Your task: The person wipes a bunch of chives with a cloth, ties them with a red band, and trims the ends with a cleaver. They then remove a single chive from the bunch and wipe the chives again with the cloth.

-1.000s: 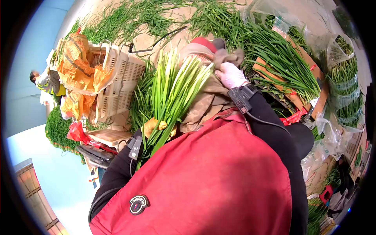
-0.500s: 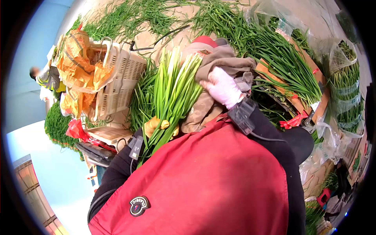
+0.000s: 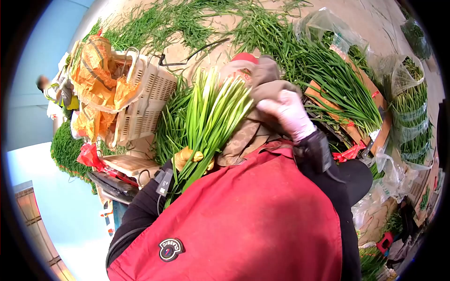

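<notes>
Loose green leaves (image 3: 192, 29) lie strewn across the pale floor (image 3: 368, 21).

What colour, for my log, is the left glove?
The left glove is yellow, clearest in head view.

The bunch of leaves (image 3: 208, 119) was long, thin and green, with pale ends. It leaned a bit, pale ends up and spread like a fan, green ends down by the red apron (image 3: 243, 210). The gray-brown cloth (image 3: 273, 89) was soft and scrunched up, right beside the pale ends.
</notes>
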A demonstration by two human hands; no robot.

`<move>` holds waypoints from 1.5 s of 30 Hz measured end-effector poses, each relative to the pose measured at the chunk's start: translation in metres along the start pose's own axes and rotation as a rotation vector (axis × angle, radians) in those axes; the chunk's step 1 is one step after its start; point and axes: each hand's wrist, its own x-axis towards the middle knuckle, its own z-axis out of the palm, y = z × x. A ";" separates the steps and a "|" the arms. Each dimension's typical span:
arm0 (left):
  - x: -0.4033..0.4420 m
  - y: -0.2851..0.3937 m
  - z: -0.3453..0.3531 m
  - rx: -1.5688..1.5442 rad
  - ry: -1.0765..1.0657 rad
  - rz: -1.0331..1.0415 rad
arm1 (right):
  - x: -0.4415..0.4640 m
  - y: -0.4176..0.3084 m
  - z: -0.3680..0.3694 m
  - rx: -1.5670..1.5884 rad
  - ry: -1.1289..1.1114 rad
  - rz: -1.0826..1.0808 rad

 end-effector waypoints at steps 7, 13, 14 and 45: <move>0.006 0.000 0.006 -0.135 -0.080 0.026 | 0.049 0.027 0.031 -1.034 -0.133 -0.196; 0.002 -0.003 -0.011 -0.069 -0.090 0.014 | 0.070 0.062 -0.018 -0.836 0.039 -0.013; 0.001 -0.003 -0.009 -0.080 -0.079 0.013 | 0.074 0.085 -0.031 -0.747 0.159 0.055; -0.014 0.006 -0.006 -0.155 0.048 -0.246 | 0.010 -0.038 0.022 0.198 -0.030 0.039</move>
